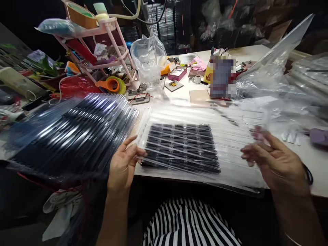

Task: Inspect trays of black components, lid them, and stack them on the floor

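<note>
So in the head view, the person's left hand (125,160) has thumb and fingers pinched on the left edge of a clear plastic sheet (235,136), lying low over the white table (304,160). The right hand (276,159) is kinda blurry near the other end, fingers half curled, can't tell if it's gripping anything. A black tray (181,147) shows through the plastic, right beside a shiny stack (74,133).

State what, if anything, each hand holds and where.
Left hand: clear ribbed plastic sheet, by its left edge. Right hand: too blurred to tell.
</note>
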Available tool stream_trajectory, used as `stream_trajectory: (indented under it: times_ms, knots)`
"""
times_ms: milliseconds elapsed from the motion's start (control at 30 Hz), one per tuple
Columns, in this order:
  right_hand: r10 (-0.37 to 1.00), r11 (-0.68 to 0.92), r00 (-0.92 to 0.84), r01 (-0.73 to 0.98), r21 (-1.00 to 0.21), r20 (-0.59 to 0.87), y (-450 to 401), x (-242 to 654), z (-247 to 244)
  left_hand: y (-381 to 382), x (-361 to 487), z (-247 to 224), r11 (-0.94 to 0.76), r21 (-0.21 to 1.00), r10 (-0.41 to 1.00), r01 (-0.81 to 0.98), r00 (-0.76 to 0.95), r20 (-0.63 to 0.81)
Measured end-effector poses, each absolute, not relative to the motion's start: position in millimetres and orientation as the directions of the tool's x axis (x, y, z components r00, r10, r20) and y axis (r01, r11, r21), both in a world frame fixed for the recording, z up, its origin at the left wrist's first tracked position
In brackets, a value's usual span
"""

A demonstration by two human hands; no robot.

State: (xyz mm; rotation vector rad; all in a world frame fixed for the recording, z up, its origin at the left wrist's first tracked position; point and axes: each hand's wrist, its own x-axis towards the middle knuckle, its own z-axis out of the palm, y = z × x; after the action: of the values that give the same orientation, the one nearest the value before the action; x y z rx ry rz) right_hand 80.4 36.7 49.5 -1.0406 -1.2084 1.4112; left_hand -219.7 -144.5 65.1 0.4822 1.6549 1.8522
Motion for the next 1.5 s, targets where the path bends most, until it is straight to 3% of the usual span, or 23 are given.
stream_trajectory:
  times_ms: [67, 167, 300, 367, 467, 600, 700, 867, 967, 1067, 1167, 1300, 1367, 1500]
  knots:
    - [0.964, -0.05, -0.263, -0.044, -0.998, -0.037, 46.4, 67.2, 45.4, -163.8, -230.3, 56.9, 0.162, 0.985, 0.64, 0.064, -0.766, -0.056]
    - [0.933, -0.032, -0.347, 0.168, -0.985, -0.089, 57.7, 53.9, 37.5, -182.6, -237.3, 42.3, 0.41, 0.799, 0.686, 0.439, -0.726, 0.048]
    - [0.916, 0.148, -0.401, 0.403, -0.903, -0.029, 66.9, 54.1, 26.9, -181.1, -245.4, 32.8, 0.417, 0.666, 0.766, 0.619, -0.634, 0.109]
    - [0.916, 0.289, -0.399, 0.574, -0.766, 0.047, 69.7, 57.7, 22.6, -170.7, -250.9, 33.2, 0.396, 0.627, 0.794, 0.671, -0.593, 0.132]
    - [0.895, 0.444, -0.413, 0.797, -0.411, 0.165, 72.3, 60.8, 17.9, -149.4, -257.5, 33.2, 0.312, 0.513, 0.871, 0.8, -0.457, 0.183]
    - [0.73, 0.664, -0.614, 0.74, -0.101, 0.302, 70.1, 52.1, 11.3, -125.0, -254.4, 21.1, 0.268, 0.281, 0.944, 0.922, -0.309, 0.112]
    - [0.632, 0.755, -0.735, 0.655, 0.021, 0.246, 64.5, 36.4, 4.1, -116.7, -246.8, 8.1, 0.333, 0.102, 0.936, 0.937, -0.342, 0.082]
    - [0.656, 0.754, -0.754, 0.652, -0.078, 0.038, 61.7, 22.3, 3.6, -113.9, -246.2, -1.0, 0.335, 0.015, 0.94, 0.942, -0.336, 0.063]
    - [0.624, 0.765, -0.78, 0.624, -0.159, -0.054, 66.6, 24.9, 12.5, -112.7, -255.0, -4.7, 0.301, 0.063, 0.948, 0.952, -0.305, 0.092]
    - [0.6, 0.777, -0.793, 0.609, -0.161, -0.107, 69.7, 24.5, 23.5, -111.6, -266.2, -9.3, 0.235, 0.166, 0.956, 0.958, -0.258, 0.139]
    - [0.492, 0.854, -0.868, 0.496, -0.161, -0.063, 65.0, 14.0, 30.0, -112.4, -270.8, -8.8, 0.193, 0.24, 0.969, 0.951, -0.224, 0.108]
    - [0.288, 0.947, -0.955, 0.273, -0.167, 0.071, 51.1, -4.9, 22.9, -114.0, -260.0, -0.8, 0.265, 0.195, 0.959, 0.944, -0.279, 0.049]
    - [0.247, 0.958, -0.966, 0.232, -0.168, 0.075, 47.1, -9.5, 16.7, -114.0, -252.2, 1.6, 0.314, 0.172, 0.943, 0.934, -0.328, 0.06]
    - [0.24, 0.962, -0.962, 0.216, -0.169, 0.132, 49.7, -4.1, 10.5, -118.9, -247.7, 1.7, 0.308, 0.239, 0.932, 0.921, -0.342, 0.119]
